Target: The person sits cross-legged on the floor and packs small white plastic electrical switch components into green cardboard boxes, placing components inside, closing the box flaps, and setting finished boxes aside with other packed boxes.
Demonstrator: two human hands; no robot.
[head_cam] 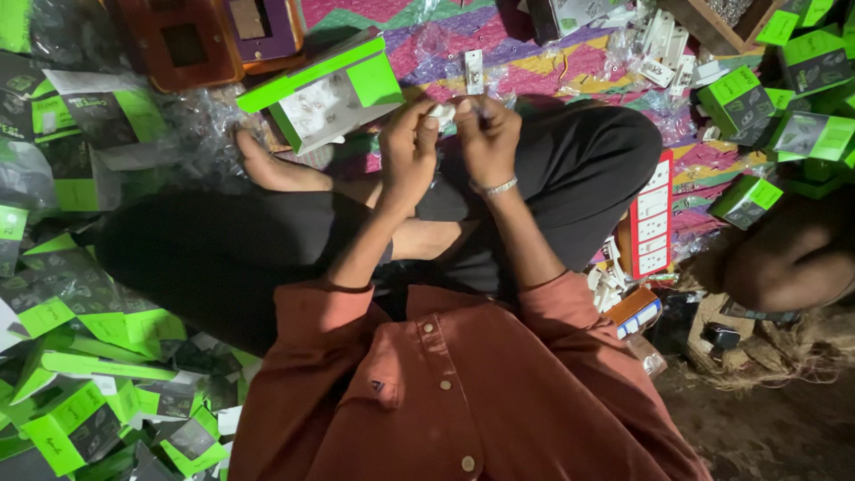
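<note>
Two hands meet over the crossed legs, both pinched on one small white part (442, 113). In the head view, the left hand (407, 151) curls round its near side, with thumb and forefinger closed on it; the right hand (485, 138), with a bangle (495, 187) on the wrist, nips it from the other side with narrow fingertips. The part sits between the two hands, above the knees and just short of the patterned mat (534, 62).

Most of the part is hidden by fingers, so its long axis cannot be told for sure; what shows seems to run across, from one hand to the other. It looks like hard moulded plastic: light, stiff, smooth enough to slip, probably best held by its edges with fingertips, as here.

Beyond the hands a similar white piece (474, 71) lies on the mat, upright in the picture. A green and white box (325, 89) lies open near the left foot. Green cartons (80, 419) pile along the left edge, more cartons (739, 102) at the right edge, and a red-edged card of white sockets (653, 218) leans by the right knee.
</note>
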